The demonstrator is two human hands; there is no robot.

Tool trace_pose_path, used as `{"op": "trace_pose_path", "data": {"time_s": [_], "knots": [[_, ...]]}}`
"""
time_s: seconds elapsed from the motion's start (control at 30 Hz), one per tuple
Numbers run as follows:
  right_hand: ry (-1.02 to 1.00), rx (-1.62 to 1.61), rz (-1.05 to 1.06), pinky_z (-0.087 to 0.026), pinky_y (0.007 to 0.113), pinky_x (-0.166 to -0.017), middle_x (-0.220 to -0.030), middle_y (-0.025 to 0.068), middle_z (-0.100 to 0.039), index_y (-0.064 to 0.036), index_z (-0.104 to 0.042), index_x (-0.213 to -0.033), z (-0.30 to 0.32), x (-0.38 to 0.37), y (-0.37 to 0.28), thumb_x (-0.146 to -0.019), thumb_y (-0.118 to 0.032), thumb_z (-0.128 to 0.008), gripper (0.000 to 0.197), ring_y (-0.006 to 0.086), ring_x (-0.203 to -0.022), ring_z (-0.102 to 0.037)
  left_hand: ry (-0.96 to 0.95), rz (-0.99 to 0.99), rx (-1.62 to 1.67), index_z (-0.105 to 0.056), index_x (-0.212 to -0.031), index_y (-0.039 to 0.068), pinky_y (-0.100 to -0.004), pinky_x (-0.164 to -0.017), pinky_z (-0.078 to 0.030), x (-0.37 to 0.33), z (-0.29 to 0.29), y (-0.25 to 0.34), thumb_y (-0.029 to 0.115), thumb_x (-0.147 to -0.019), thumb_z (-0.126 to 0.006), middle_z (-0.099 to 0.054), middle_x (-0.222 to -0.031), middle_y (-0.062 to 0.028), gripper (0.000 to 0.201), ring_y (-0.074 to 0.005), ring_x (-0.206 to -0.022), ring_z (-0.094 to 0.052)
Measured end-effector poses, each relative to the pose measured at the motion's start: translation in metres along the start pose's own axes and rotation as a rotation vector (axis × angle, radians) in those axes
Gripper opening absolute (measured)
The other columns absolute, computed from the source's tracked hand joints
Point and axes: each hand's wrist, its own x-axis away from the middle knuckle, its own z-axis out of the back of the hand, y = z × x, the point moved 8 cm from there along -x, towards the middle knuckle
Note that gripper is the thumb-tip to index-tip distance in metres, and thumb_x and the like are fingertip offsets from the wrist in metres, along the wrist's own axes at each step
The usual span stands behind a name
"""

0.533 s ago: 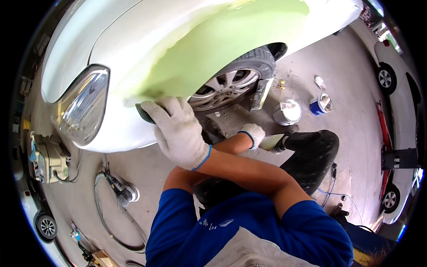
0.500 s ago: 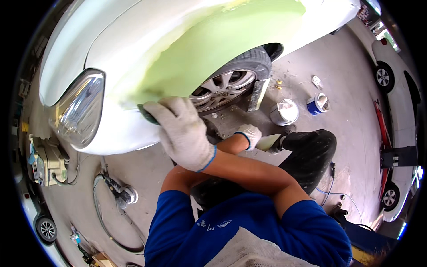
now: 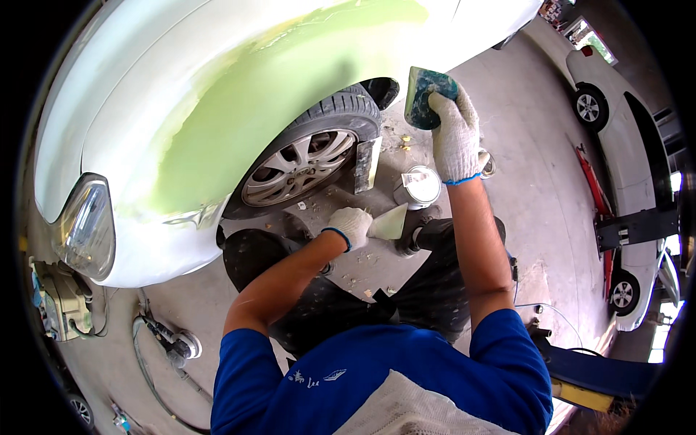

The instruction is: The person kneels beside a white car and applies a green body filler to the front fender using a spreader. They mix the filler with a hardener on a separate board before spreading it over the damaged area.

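My right hand (image 3: pixel 455 134), in a white knit glove, is raised right of the wheel arch and grips a dark green spreader (image 3: pixel 419 105). Lower down, my gloved left hand (image 3: pixel 350 226) is closed on a putty knife (image 3: pixel 389 223), its wide blade coated pale green. The white car's front fender (image 3: pixel 250 109) carries a broad layer of light green filler above the wheel (image 3: pixel 304 163). Neither tool touches the bodywork. Between the wheel and a white can (image 3: pixel 419 187) stands a narrow filler-smeared board (image 3: pixel 367 165).
My knees straddle the space below the wheel. A second can (image 3: pixel 488 165) is mostly hidden behind my right wrist. A sander with a hose (image 3: pixel 181 346) lies on the floor at left. Another white car (image 3: pixel 623 109) and a lift arm (image 3: pixel 634 230) are at right.
My right hand has left the lower front of the fender and swung up and right with the spreader. My arms are uncrossed. The view has shifted, and my left hand still holds the putty knife.
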Motion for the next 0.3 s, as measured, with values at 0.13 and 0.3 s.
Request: {"op": "trace_pose_path", "data": {"time_s": [0.13, 0.3], "knots": [[0.015, -0.093, -0.006, -0.056, 0.037, -0.092, -0.112, 0.0124, -0.068, 0.0075, -0.060, -0.127, 0.004, -0.024, -0.008, -0.092, 0.000, -0.055, 0.035, 0.0221, -0.099, -0.067, 0.038, 0.026, 0.010, -0.077, -0.104, 0.009, -0.0482, -0.086, -0.059, -0.003, 0.008, 0.003, 0.018, -0.079, -0.069, -0.075, -0.105, -0.0188, 0.028, -0.0364, -0.100, -0.073], [0.189, -0.262, -0.062, -0.057, 0.044, -0.094, -0.117, 0.0164, -0.067, 0.0081, -0.058, -0.131, 0.031, -0.099, 0.016, -0.093, 0.002, -0.059, 0.038, 0.0278, -0.104, -0.067, -0.042, 0.012, -0.013, -0.076, -0.108, 0.010, -0.0495, -0.092, -0.057, -0.017, -0.015, 0.008, 0.025, -0.081, -0.070, -0.073, -0.107, -0.0228, 0.032, -0.0400, -0.103, -0.071]]}}
